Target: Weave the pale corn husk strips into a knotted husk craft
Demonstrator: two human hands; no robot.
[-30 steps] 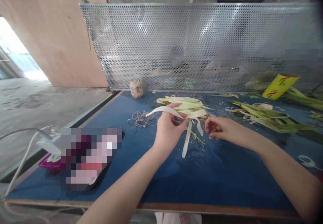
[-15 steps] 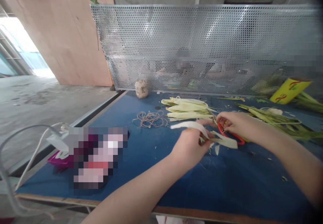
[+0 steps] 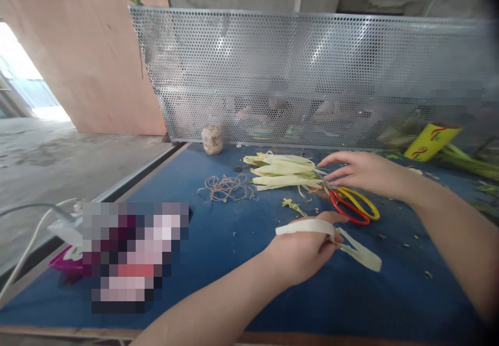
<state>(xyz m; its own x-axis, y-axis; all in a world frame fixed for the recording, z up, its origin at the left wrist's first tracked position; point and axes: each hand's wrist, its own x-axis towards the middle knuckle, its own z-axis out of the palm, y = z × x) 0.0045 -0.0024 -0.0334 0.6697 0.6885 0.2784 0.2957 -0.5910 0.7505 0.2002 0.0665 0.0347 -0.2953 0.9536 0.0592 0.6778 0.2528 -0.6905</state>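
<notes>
blue table (image 3: 234, 242): leaf strip pile (image 3: 283, 171) at far middle, red-yellow scissors (image 3: 353, 205) just right of it. left hand (image 3: 306, 250) closed around a pale strip (image 3: 362, 255), low over the table's near half. right hand (image 3: 364, 171) open, fingers spread above the scissor blades; contact unclear. judged: strip in hand, tool not yet gripped; taking it needs fingers through the loops.

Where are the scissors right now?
In the head view, the scissors lie right of centre on the blue table, just below the open right hand and beside the pile of pale leaves.
</notes>
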